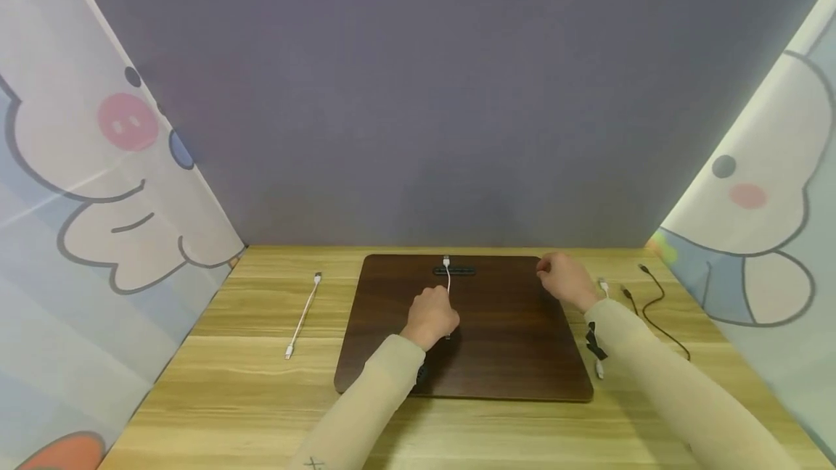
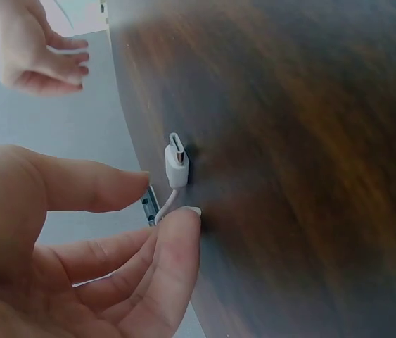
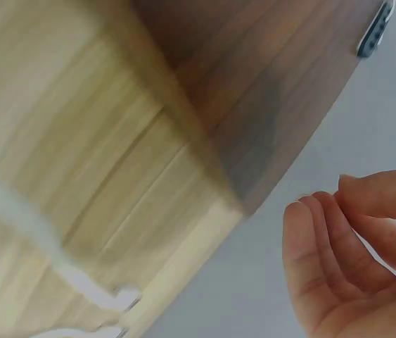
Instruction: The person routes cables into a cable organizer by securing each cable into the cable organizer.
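Note:
A short white USB cable lies lengthwise on a dark brown wooden board, its far plug over a slim black strip at the board's back edge. Over the near part of this cable is my left hand, which hides some of the cord. In the left wrist view, the near plug sticks out beside the fingers, and the thumb stands apart from the fingertips. My right hand, fingers loosely bent with nothing between them, is above the board's back right corner.
Another white cable lies on the light wooden table, left of the board. To the right are a white cable, partly behind my right arm, and black cables. A grey panel stands behind the table.

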### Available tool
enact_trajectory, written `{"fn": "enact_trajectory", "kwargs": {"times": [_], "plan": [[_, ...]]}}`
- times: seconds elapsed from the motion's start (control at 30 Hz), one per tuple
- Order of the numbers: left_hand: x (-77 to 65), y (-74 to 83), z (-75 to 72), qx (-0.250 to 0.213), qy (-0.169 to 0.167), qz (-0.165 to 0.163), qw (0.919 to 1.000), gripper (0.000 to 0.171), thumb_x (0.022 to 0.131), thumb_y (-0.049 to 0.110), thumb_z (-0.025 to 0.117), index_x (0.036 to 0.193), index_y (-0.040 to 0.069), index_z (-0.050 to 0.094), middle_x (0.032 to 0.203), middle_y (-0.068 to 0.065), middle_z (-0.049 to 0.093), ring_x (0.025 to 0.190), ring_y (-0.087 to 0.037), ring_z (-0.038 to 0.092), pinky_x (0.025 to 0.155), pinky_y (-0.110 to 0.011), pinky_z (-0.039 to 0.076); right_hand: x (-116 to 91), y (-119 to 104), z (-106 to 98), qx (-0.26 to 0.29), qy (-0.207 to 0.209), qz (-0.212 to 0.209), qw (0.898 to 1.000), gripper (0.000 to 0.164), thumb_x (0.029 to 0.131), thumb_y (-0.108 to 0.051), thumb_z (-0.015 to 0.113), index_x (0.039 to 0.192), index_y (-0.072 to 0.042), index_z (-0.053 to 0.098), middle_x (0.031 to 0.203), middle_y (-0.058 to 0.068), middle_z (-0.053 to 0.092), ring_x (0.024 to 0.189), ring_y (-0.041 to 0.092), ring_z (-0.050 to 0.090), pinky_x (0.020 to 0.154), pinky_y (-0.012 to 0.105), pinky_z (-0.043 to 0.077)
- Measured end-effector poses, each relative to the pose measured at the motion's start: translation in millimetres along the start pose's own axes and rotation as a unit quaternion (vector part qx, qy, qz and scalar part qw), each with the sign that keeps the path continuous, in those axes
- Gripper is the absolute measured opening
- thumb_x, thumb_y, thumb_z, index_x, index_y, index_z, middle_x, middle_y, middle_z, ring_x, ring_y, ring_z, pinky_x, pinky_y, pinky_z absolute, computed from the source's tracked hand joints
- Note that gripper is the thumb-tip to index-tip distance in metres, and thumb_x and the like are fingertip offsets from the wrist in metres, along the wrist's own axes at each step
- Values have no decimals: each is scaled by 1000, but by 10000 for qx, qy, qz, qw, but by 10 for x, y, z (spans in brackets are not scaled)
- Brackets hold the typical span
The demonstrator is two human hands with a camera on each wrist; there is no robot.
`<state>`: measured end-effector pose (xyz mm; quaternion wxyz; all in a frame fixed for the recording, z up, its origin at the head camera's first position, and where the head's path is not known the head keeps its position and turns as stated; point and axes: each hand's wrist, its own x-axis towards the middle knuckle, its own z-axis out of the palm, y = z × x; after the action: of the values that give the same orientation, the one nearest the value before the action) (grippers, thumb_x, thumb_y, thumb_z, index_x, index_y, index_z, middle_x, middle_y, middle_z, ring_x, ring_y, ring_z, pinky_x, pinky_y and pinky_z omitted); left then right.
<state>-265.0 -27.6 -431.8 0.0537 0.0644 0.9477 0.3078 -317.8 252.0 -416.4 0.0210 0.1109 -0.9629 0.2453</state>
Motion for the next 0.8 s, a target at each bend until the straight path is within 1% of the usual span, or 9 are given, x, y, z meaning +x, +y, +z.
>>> {"fn": "enact_trajectory", "kwargs": {"times": [0.07,0.13,0.3,0.47,0.57,0.6,0.67,0.73,0.8], "plan": [[10,-11,0,4,-7,-16,10000,2,85,-3,66,83,-1,66,60,-7,57,44,-17,47,39,-29,36,-32,83,-47,-2,23,64,10000,25,97,-6,58,113,12,66,107,27,68,91,40,66,78,55,53],[18,-15,1,33,-15,-18,10000,3,83,-4,67,85,-2,67,61,-8,57,45,-18,49,39,-30,37,-68,167,-95,-43,90,102,9999,25,96,-5,58,111,12,67,105,28,68,90,41,66,78,55,53],[-6,-2,-42,46,-77,-81,9999,4,85,-4,69,89,-4,68,64,-8,58,49,-21,54,43,-32,43,-136,341,-216,-174,89,249,9995,24,95,-6,59,106,15,66,102,31,68,88,44,66,77,57,53],[-24,9,-81,74,-106,-83,9999,4,86,-3,69,90,-3,67,67,-9,58,52,-23,56,46,-34,45,-145,513,-282,-288,-49,539,9981,30,93,-7,57,109,17,63,107,35,65,93,49,65,80,59,52],[-25,14,-79,84,-124,-109,9998,5,86,-3,69,91,-3,67,67,-8,58,52,-22,56,46,-34,45,-146,600,-296,-334,-85,700,9970,31,91,-8,58,108,18,62,106,34,65,91,46,64,80,58,53],[-23,14,-75,84,-120,-110,9998,6,85,-4,69,90,-3,67,66,-9,58,52,-22,56,45,-34,45,-145,624,-295,-306,-105,768,9965,27,90,-7,59,103,16,63,99,31,66,85,43,64,76,55,54],[-23,15,-65,82,-128,-126,9998,6,85,-4,69,91,-3,67,66,-8,59,51,-22,56,45,-33,46,-141,668,-286,-277,-125,897,9955,19,88,-8,61,84,10,62,78,20,64,68,31,60,63,45,53],[-25,14,-58,70,-113,-118,9998,7,85,-4,69,91,-3,66,66,-8,59,51,-22,57,46,-34,47,-139,704,-274,-254,-153,1015,9944,23,86,-9,62,66,-2,55,61,6,53,55,20,49,52,35,45],[-26,13,-50,70,-112,-120,9998,7,84,-4,70,91,-3,67,67,-8,59,52,-23,58,48,-34,48,-141,732,-257,-247,-209,1169,9926,31,83,-9,62,57,-12,45,54,-3,41,49,14,39,47,29,37]]}}
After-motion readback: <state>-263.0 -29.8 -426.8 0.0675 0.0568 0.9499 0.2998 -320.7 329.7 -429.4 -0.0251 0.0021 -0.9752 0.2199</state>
